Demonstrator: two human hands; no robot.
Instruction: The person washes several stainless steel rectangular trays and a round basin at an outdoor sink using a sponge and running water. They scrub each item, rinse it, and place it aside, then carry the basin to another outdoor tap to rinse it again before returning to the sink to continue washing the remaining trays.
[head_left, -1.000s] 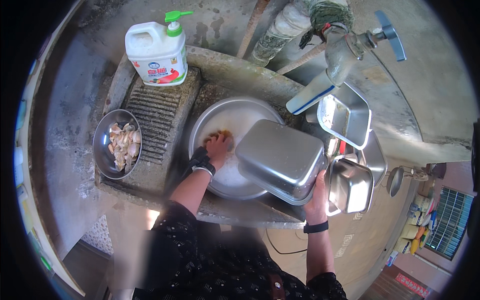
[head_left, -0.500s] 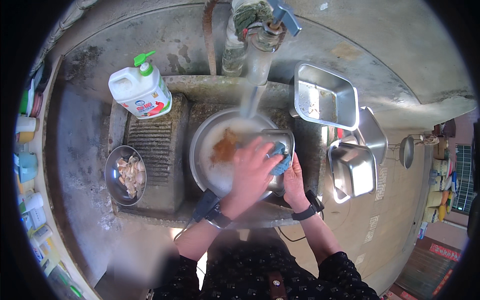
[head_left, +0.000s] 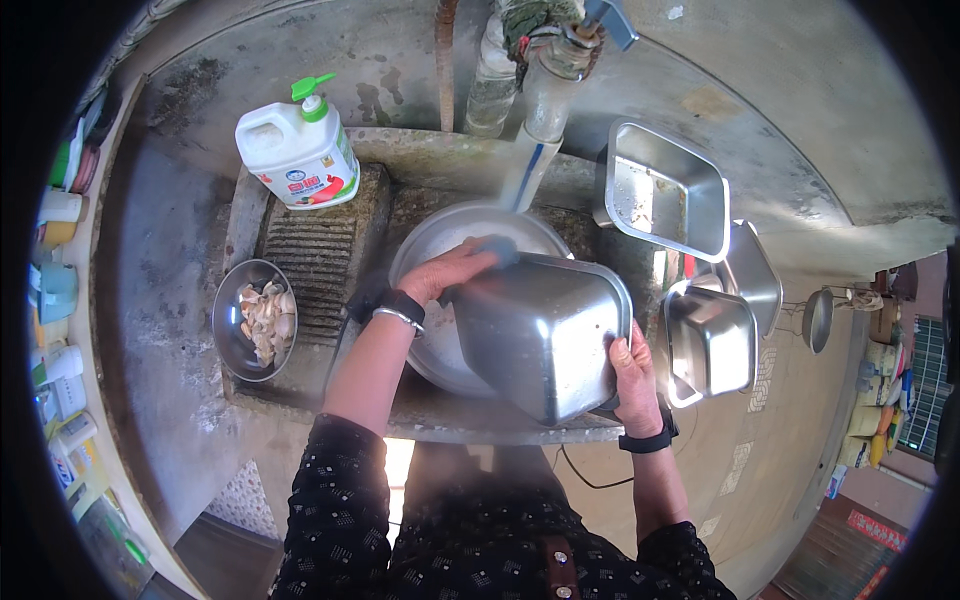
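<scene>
Over the round metal basin (head_left: 425, 245), a deep rectangular steel pan (head_left: 545, 335) is held tilted, its outer base and sides facing up toward me. My right hand (head_left: 632, 378) grips it at the right rim, with the thumb on the outside. My left hand (head_left: 455, 272) is at the pan's far left edge, closed on a blue scrubbing cloth (head_left: 494, 252) that is smeared by motion. Much of the basin lies hidden beneath the pan. Just beyond the cloth, a pipe with a blue stripe (head_left: 532, 170) hangs from the tap (head_left: 568, 55).
A white detergent jug (head_left: 290, 150) with a green pump stands at the back left, behind the ridged washboard slab (head_left: 310, 255). A steel bowl of pale food pieces (head_left: 265, 325) sits at the left edge. More steel pans (head_left: 668, 200) rest along the right, some stacked (head_left: 712, 340).
The pan has come up out of the basin toward me and turned outer side up. My left hand with the cloth has moved left and away; my right hand has shifted right and nearer.
</scene>
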